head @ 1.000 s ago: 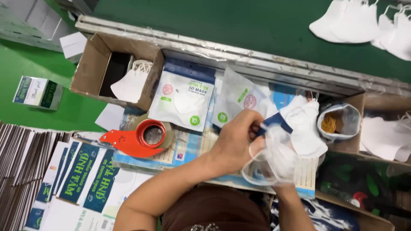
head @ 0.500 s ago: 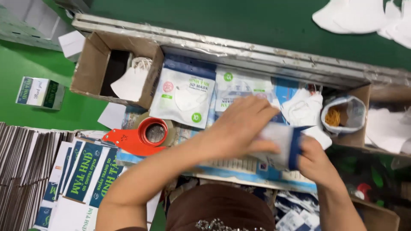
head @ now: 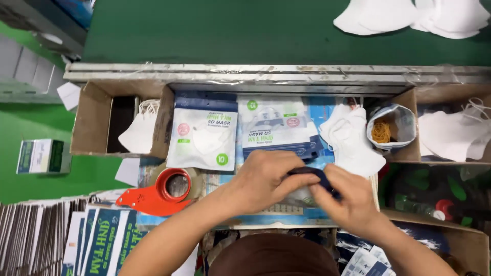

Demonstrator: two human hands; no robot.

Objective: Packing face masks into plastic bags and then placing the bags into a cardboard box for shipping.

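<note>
- The left hand (head: 268, 179) and the right hand (head: 348, 199) met over the middle of the work surface, both pinched narrowly on the dark blue top edge of a pouch (head: 313, 176).
- Most of that pouch was covered by the fingers and palms; only the dark strip and a bit of clear film below it showed, so its contents could not be made out.
- Just beyond the hands lay two flat mask packets: a white one (head: 204, 135) and another (head: 273, 128) with a dark blue lower edge, side by side.
- A loose pile of white masks (head: 350, 138) sat just right of them, beside a small bag of rubber bands (head: 391, 130), whose contents were only partly visible through its open mouth.
- A red tape dispenser (head: 161, 191) rested near the left forearm.
- A cardboard box (head: 92, 122) to the left held one white mask (head: 139, 134); the rest of its interior was dark and unreadable.
- Stacks of flat printed cartons (head: 92, 240) were cut off at the lower left edge.
- More white masks (head: 414, 15) on the green belt (head: 204, 30) were cropped by the top edge.
- The wearer's brown cap (head: 273, 260) blocked the lower centre.
</note>
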